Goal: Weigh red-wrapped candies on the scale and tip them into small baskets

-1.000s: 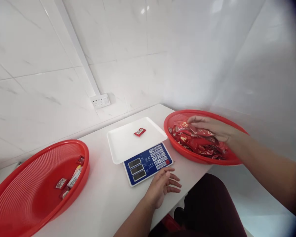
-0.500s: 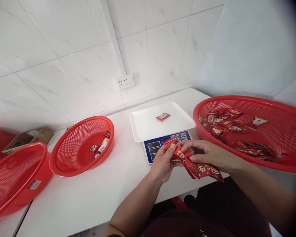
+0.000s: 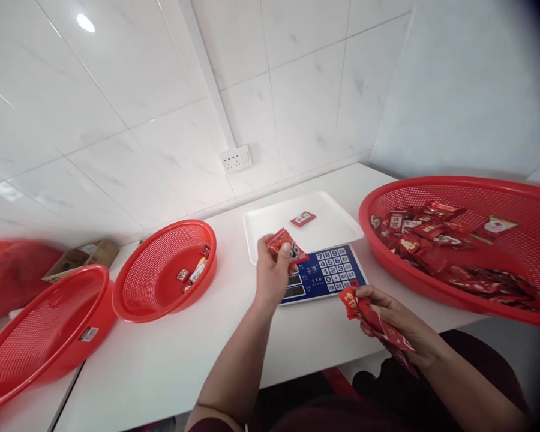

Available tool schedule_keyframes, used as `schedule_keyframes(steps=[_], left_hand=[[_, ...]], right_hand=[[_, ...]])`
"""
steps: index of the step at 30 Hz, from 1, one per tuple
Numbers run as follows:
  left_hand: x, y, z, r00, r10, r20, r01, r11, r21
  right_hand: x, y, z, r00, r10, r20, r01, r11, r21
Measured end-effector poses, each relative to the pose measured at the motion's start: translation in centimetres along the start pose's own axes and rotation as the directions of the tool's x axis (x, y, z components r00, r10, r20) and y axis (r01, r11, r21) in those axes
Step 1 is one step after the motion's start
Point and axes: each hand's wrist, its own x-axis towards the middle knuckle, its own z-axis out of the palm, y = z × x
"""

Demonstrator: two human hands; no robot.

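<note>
My left hand [image 3: 272, 270] grips a small red snack packet [image 3: 284, 241] between thumb and fingers, just over the near edge of the white weighing tray [image 3: 263, 219]. Several longer red snack packets [image 3: 378, 321] are bunched in my right hand [image 3: 398, 321], in front of the scale's blue keypad [image 3: 333, 270]. Flat on the tray lies one small red packet [image 3: 303, 219] with a white label. My left fingers partly cover the scale's displays [image 3: 294, 291].
At the right stands a large red basket [image 3: 432, 303] with many red packets in it. A smaller round red basket [image 3: 137, 312] on the left holds several small packets. Farther left are another red basket [image 3: 78, 354], a cardboard box [image 3: 103, 252] and a red bag [image 3: 18, 276].
My hands have moved apart. The left took one small packet up and left toward the tray; the right kept the longer packets and moved right and down. The view shifted slightly.
</note>
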Motion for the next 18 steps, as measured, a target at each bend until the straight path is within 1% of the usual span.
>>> schedule_keyframes(steps=[3, 5, 7, 8, 9, 10, 11, 12, 14, 15, 16, 17, 18], left_hand=[[2.4, 1.6, -1.2, 0.996, 0.084, -0.006, -0.082, 0.985, 0.151], [2.3, 1.7, -1.6, 0.987, 0.151, -0.048, -0.133, 0.954, 0.268], [0.6, 0.9, -1.6, 0.975, 0.212, -0.073, -0.17, 0.911, 0.377], [-0.7, 0.2, -1.4, 0.976, 0.21, -0.051, -0.172, 0.901, 0.399], [-2.2, -0.7, -1.1, 0.985, 0.171, -0.002, -0.157, 0.908, 0.389], [-3.8, -1.6, -0.8, 0.992, 0.094, 0.086, -0.119, 0.93, 0.347], [-5.4, -2.5, -0.3, 0.982, 0.002, 0.191, -0.057, 0.957, 0.286], [-6.8, -3.3, 0.1, 0.951, -0.09, 0.295, 0.024, 0.975, 0.223], [-8.9, -4.6, 1.1, 0.846, -0.238, 0.477, 0.215, 0.971, 0.104], [-9.6, -5.1, 1.6, 0.793, -0.292, 0.535, 0.315, 0.948, 0.05], [-9.9, -5.4, 2.0, 0.753, -0.336, 0.565, 0.408, 0.913, 0.0], [-10.0, -5.6, 2.3, 0.732, -0.376, 0.569, 0.484, 0.874, -0.045], [-10.0, -5.8, 2.5, 0.722, -0.415, 0.553, 0.542, 0.837, -0.08]], right_hand=[[-0.7, 0.1, -0.4, 1.0, -0.008, -0.026, 0.007, 0.999, -0.044], [-1.1, 0.1, -0.7, 0.998, -0.027, -0.052, 0.024, 0.997, -0.07], [-1.4, 0.1, -1.1, 0.995, -0.047, -0.086, 0.039, 0.995, -0.09], [-1.5, 0.1, -1.2, 0.992, -0.059, -0.109, 0.048, 0.994, -0.099], [-1.6, 0.1, -1.3, 0.989, -0.069, -0.134, 0.055, 0.992, -0.112], [-1.6, 0.2, -1.3, 0.984, -0.078, -0.159, 0.057, 0.99, -0.127], [-1.6, 0.4, -1.2, 0.98, -0.082, -0.181, 0.056, 0.988, -0.145], [-1.5, 0.5, -1.1, 0.978, -0.083, -0.193, 0.051, 0.985, -0.167], [-1.4, 0.7, -0.4, 0.979, -0.089, -0.182, 0.044, 0.97, -0.24], [-1.4, 0.8, 0.1, 0.982, -0.099, -0.161, 0.048, 0.955, -0.293], [-1.3, 0.8, 0.6, 0.985, -0.109, -0.133, 0.056, 0.934, -0.354], [-1.3, 0.9, 1.1, 0.987, -0.123, -0.107, 0.067, 0.907, -0.417], [-1.3, 0.9, 1.6, 0.987, -0.136, -0.086, 0.079, 0.876, -0.476]])
